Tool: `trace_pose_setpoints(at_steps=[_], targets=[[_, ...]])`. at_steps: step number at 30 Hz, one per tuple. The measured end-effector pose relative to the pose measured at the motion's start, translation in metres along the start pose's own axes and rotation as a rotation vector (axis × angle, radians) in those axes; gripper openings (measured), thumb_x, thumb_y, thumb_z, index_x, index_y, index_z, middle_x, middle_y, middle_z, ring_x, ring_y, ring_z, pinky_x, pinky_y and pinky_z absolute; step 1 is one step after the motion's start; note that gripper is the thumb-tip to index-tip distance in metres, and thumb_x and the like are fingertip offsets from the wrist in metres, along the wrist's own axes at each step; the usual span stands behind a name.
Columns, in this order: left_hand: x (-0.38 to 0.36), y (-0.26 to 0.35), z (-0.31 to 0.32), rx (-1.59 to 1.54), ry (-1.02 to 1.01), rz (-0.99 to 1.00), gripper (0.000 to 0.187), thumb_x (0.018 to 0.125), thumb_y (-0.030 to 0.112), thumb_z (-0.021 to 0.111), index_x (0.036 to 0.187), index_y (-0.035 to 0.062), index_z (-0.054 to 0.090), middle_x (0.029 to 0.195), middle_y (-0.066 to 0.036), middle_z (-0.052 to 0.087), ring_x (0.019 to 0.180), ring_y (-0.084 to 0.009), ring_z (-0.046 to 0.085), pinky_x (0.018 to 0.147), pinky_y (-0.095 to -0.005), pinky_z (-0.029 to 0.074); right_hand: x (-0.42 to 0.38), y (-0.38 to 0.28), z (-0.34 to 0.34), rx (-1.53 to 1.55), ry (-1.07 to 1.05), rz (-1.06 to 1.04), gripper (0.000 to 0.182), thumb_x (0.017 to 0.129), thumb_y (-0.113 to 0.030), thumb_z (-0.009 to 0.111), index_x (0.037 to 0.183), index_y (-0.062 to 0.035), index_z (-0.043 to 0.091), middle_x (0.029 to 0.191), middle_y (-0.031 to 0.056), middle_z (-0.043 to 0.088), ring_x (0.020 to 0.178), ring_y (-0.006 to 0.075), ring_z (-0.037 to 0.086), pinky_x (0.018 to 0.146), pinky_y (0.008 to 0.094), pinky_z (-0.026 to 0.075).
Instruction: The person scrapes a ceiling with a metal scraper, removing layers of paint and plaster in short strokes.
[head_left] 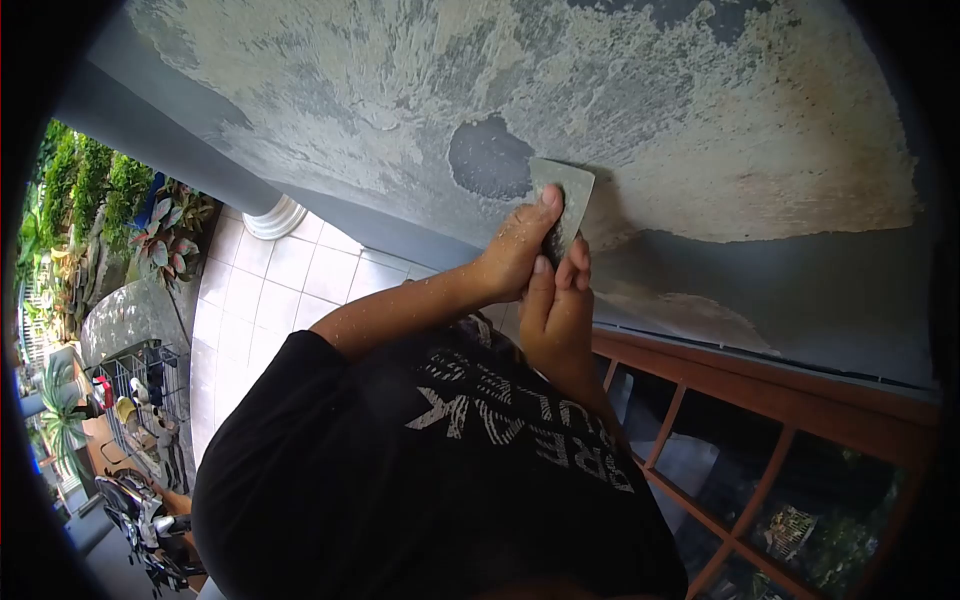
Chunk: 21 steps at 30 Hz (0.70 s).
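A flat grey-green scraper blade (573, 195) rests with its upper edge against the patchy wall (400, 90), just right of a dark grey round patch (490, 158). My left hand (520, 240) is closed on the scraper, its thumb pressed along the blade's face. Below it, my right hand (562, 300) is closed around the lower part of the same tool, with its fingertips by the blade's lower right edge. The handle, if there is one, is hidden by my hands. Pale specks dot my left forearm and hand.
Brown-framed window panes (740, 460) lie at lower right. White floor tiles (255, 300) extend to the left, near a round column (180, 130) with a white base. Plants (165, 235), a wire rack (140, 390) and a motorcycle (150, 525) stand further left.
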<state>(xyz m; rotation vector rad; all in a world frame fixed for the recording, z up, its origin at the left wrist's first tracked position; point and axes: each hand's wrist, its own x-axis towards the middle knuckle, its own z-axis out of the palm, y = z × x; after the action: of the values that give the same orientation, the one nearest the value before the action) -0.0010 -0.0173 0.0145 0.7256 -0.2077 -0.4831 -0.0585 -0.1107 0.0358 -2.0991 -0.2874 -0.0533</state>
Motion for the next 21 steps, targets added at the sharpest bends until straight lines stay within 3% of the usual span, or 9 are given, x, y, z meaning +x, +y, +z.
trace_pose_setpoints(at_steps=[3, 6, 8, 11, 12, 15, 17, 19, 21], targets=[[0.001, 0.005, 0.004, 0.008, -0.018, -0.009, 0.071, 0.09, 0.059, 0.025, 0.064, 0.0023, 0.057, 0.048, -0.008, 0.045, 0.057, -0.0208, 0.053, 0.059, -0.0304, 0.046, -0.002, 0.004, -0.001, 0.028, -0.022, 0.066, 0.026, 0.093, -0.01, 0.04, 0.114, 0.0061, 0.038, 0.089, 0.0115, 0.045, 0.079, 0.0181, 0.048, 0.069, 0.0323, 0.043], [0.003, 0.001, -0.009, -0.069, -0.1, 0.064, 0.072, 0.091, 0.059, 0.025, 0.066, 0.0, 0.059, 0.052, -0.008, 0.052, 0.058, -0.0199, 0.058, 0.055, -0.0272, 0.047, 0.007, 0.001, 0.005, -0.219, 0.112, -0.25, 0.027, 0.094, -0.011, 0.039, 0.115, 0.0052, 0.036, 0.089, 0.0068, 0.044, 0.069, 0.0098, 0.046, 0.058, 0.0245, 0.041], [0.005, 0.002, -0.008, -0.016, -0.027, 0.03, 0.072, 0.091, 0.059, 0.025, 0.067, 0.0002, 0.058, 0.052, -0.008, 0.052, 0.059, -0.0199, 0.058, 0.056, -0.0274, 0.047, 0.011, 0.005, 0.004, -0.053, 0.06, -0.146, 0.028, 0.094, -0.011, 0.038, 0.116, 0.0063, 0.035, 0.09, 0.0078, 0.045, 0.07, 0.0106, 0.047, 0.059, 0.0248, 0.042], [0.0, 0.003, -0.001, -0.002, -0.014, -0.015, 0.071, 0.091, 0.059, 0.024, 0.068, 0.0004, 0.058, 0.055, -0.008, 0.054, 0.06, -0.0199, 0.059, 0.057, -0.0276, 0.048, -0.001, -0.001, -0.001, 0.171, -0.021, 0.126, 0.02, 0.092, -0.01, 0.04, 0.104, 0.0065, 0.037, 0.085, 0.0122, 0.047, 0.07, 0.0171, 0.051, 0.061, 0.0287, 0.043], [-0.001, 0.003, 0.001, 0.019, -0.023, -0.029, 0.071, 0.091, 0.059, 0.025, 0.068, 0.0004, 0.058, 0.056, -0.009, 0.054, 0.06, -0.02, 0.059, 0.057, -0.0275, 0.048, -0.001, -0.001, 0.001, 0.144, 0.063, 0.063, 0.013, 0.091, -0.008, 0.043, 0.091, 0.0047, 0.04, 0.076, 0.0139, 0.047, 0.065, 0.0219, 0.052, 0.06, 0.0322, 0.042], [0.001, 0.003, -0.001, -0.033, -0.035, -0.023, 0.07, 0.091, 0.059, 0.025, 0.067, 0.0012, 0.057, 0.055, -0.009, 0.052, 0.06, -0.0207, 0.057, 0.058, -0.029, 0.047, 0.01, -0.006, 0.006, -0.02, 0.224, -0.154, 0.012, 0.089, -0.007, 0.046, 0.082, 0.0036, 0.045, 0.068, 0.0151, 0.047, 0.061, 0.0262, 0.053, 0.059, 0.0353, 0.043], [-0.001, 0.008, 0.002, -0.022, -0.027, -0.009, 0.069, 0.09, 0.059, 0.026, 0.064, 0.0027, 0.055, 0.05, -0.008, 0.045, 0.058, -0.0225, 0.053, 0.061, -0.0322, 0.045, 0.007, -0.008, 0.002, 0.008, 0.136, -0.107, 0.011, 0.089, -0.007, 0.045, 0.09, 0.0042, 0.043, 0.071, 0.0141, 0.047, 0.062, 0.0238, 0.052, 0.058, 0.0335, 0.041], [-0.003, 0.005, 0.004, 0.013, 0.002, -0.037, 0.069, 0.09, 0.059, 0.026, 0.066, 0.0021, 0.056, 0.052, -0.009, 0.048, 0.058, -0.0213, 0.055, 0.059, -0.0304, 0.046, -0.002, 0.003, 0.0, 0.107, 0.016, 0.053, 0.017, 0.09, -0.008, 0.042, 0.101, 0.0048, 0.039, 0.075, 0.0128, 0.047, 0.062, 0.0199, 0.05, 0.057, 0.0302, 0.04], [0.0, 0.003, 0.003, 0.033, -0.05, -0.048, 0.07, 0.091, 0.059, 0.026, 0.069, 0.0008, 0.059, 0.058, -0.009, 0.056, 0.059, -0.0192, 0.058, 0.057, -0.0271, 0.046, -0.001, 0.008, -0.001, 0.033, 0.027, -0.048, 0.029, 0.092, -0.01, 0.039, 0.116, 0.0041, 0.032, 0.078, 0.009, 0.048, 0.058, 0.0113, 0.046, 0.051, 0.0244, 0.037]])
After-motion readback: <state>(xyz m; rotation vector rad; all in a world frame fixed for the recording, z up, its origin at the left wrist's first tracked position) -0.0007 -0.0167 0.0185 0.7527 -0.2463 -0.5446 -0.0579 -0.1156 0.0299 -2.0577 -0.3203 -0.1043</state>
